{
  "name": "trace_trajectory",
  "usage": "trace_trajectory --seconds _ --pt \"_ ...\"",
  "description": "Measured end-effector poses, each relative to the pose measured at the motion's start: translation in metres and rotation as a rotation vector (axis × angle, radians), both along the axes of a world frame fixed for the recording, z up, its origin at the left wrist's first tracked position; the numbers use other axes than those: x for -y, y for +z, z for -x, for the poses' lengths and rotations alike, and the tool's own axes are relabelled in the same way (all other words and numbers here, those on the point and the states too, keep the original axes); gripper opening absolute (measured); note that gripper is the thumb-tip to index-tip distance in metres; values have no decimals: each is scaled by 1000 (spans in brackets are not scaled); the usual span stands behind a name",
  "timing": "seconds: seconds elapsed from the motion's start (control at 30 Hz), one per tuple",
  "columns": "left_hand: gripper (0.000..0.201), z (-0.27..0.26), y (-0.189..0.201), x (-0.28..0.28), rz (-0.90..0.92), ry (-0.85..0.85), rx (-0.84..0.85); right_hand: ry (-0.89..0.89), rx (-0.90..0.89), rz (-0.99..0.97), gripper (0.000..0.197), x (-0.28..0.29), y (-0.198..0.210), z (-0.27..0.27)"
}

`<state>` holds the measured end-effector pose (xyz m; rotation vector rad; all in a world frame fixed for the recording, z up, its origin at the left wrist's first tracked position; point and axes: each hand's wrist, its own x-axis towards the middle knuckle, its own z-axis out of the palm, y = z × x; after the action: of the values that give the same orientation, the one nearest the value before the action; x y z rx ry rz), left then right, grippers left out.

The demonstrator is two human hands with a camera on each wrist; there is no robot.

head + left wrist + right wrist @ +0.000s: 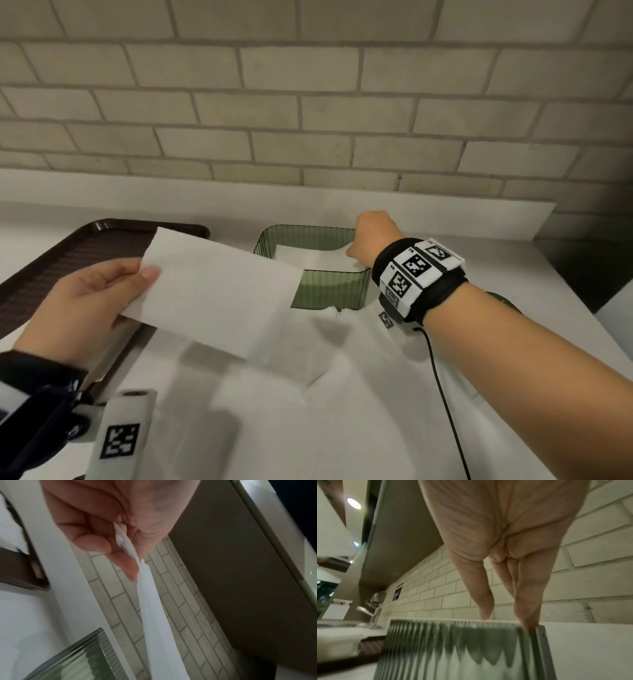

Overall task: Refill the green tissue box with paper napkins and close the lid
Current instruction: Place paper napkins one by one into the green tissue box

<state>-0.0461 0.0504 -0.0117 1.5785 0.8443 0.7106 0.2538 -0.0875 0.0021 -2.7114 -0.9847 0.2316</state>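
In the head view the green tissue box (329, 284) stands open on the counter (513, 274) with napkins (308, 255) inside; the lid is not on yet. The left hand (85, 308) pinches one napkin (219, 291). In the left wrist view thumb and fingers (123, 566) pinch its edge. In the right wrist view the right hand (505, 547) reaches straight fingers (484, 601) into the box
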Motion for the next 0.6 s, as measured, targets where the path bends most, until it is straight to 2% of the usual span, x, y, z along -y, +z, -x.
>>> trace_trajectory --seconds 0.07,0.1,0.13,0.2,0.33,0.4,0.5,0.6 --pt "30 -19 2 -8 -11 7 54 33 2 -48 11 6 7 -2" --pt "15 -31 2 -12 6 4 80 50 9 -74 20 10 10 -3" --pt "10 -44 3 -13 26 1 96 67 11 -109 27 15 12 -3" --pt "11 -71 1 -16 55 -2 97 99 5 -160 29 27 16 -1" --pt "12 -119 -7 -18 36 9 25 146 -78 -141 28 56 18 6" --pt "13 -141 -9 -16 37 41 -28 130 -135 -129 26 70 13 7" --pt "2 -164 -11 -13 61 101 -85 85 -181 -152 22 91 3 5" --pt "5 -181 -11 -8 32 106 -150 40 -226 -184 23 112 -6 4"
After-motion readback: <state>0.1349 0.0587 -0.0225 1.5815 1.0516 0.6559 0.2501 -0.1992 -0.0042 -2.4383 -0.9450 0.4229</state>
